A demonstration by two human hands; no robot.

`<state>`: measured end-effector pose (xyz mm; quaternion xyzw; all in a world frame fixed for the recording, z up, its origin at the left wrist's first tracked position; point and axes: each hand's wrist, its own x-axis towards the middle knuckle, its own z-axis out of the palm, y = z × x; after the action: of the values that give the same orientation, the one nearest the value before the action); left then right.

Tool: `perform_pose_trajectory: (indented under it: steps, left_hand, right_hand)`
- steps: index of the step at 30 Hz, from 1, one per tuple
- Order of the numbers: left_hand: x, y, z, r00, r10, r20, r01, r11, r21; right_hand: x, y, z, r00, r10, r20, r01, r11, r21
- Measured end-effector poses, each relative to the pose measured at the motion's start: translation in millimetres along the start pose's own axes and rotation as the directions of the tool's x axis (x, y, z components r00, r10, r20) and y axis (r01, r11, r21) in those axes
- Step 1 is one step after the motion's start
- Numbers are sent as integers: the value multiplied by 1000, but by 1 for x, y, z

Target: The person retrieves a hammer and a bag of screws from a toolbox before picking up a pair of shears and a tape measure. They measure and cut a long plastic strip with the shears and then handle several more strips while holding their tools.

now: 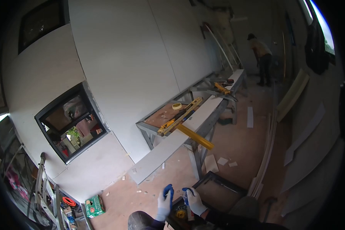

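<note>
Both my hands wear white gloves with blue palms and fingertips, low in the head view. My left hand [165, 203] is raised over my lap, its fingers loosely curved and apart, with nothing visible in it. Close beside it, my right hand [196, 202] is closed around a slim white tube with blue markings [188, 212], which stands nearly upright. Below the hands is a dark container holding a round yellow item [180, 214], partly hidden. A black frame [228, 184] lies on the floor just beyond my right hand.
A long white board [163, 151] rests on metal trestles, with a yellow T-shaped tool [195, 137], tape roll [176, 106] and a yellow level [180, 117] around it. A green box [95, 206] is at left. Another person [261, 57] bends at the back. Long strips [267, 153] lie right.
</note>
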<state>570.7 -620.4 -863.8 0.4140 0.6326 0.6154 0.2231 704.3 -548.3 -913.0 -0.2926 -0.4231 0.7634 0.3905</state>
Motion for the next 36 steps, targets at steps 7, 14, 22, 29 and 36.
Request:
perform_pose_trajectory:
  steps: [7,14,22,29,36]
  left_hand:
    - [0,-30,27,999,-45,4,45,998,48]
    - [10,-61,3,841,-371,394,527,725,-443]
    - [8,-73,-4,705,-357,613,699,208,-684]
    - [-2,-81,5,866,173,468,-248,964,101]
    - [0,-136,6,826,-107,554,303,913,-274]
  right_hand:
    - [-18,35,23,988,48,146,-110,884,454]
    - [-25,4,21,929,-213,304,293,923,-251]
    - [-8,-28,3,843,-362,398,528,698,-484]
    - [17,-5,-18,713,-535,453,646,251,-721]
    - [13,-12,-13,680,-567,465,695,294,-657]
